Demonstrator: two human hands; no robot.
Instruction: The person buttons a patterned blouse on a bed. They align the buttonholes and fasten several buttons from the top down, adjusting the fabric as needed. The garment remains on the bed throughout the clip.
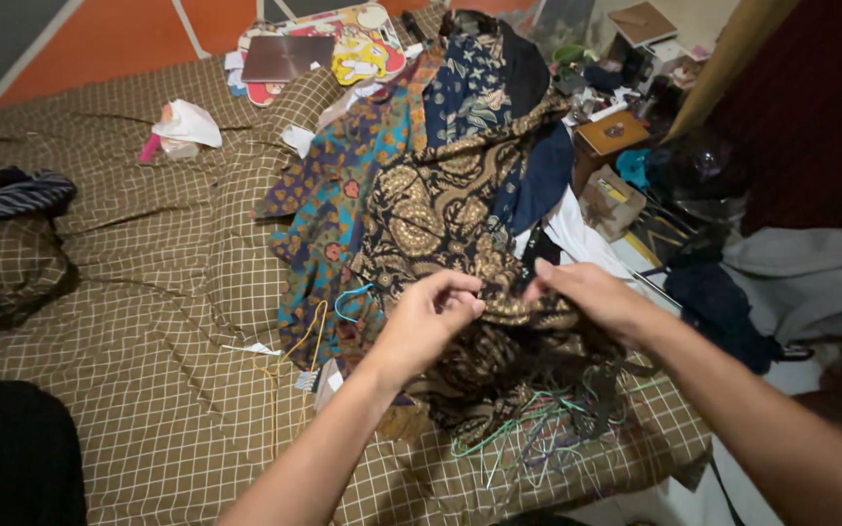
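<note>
Two hands meet over the brown-and-gold batik shirt (440, 219): the left hand (431, 317) and right hand (592, 292) are drawn close together, fingertips pinched on a fold of its cloth, though the exact grip is hard to read in the dim light. The shirt lies on top of a heap of garments on the checked bedspread (148, 292), its lower end reaching the near edge of the bed. Just left of the shirt lies a blue-and-teal patterned shirt (343, 195); beyond it, a dark navy printed one (475, 88). Below the shirt, touching its hem, sprawls a tangle of thin wire hangers (538, 438) in green, grey and pale tones; a yellow hanger (294, 360) lies to its left. Risk, as judged from here: lifting the soft, limp fabric could snag a hanger hook and drag the tangle along, or tip the heap off the bed's edge. Textures contrast: draping printed cotton, stiff springy wire, and a crumpled quilted cover.
</note>
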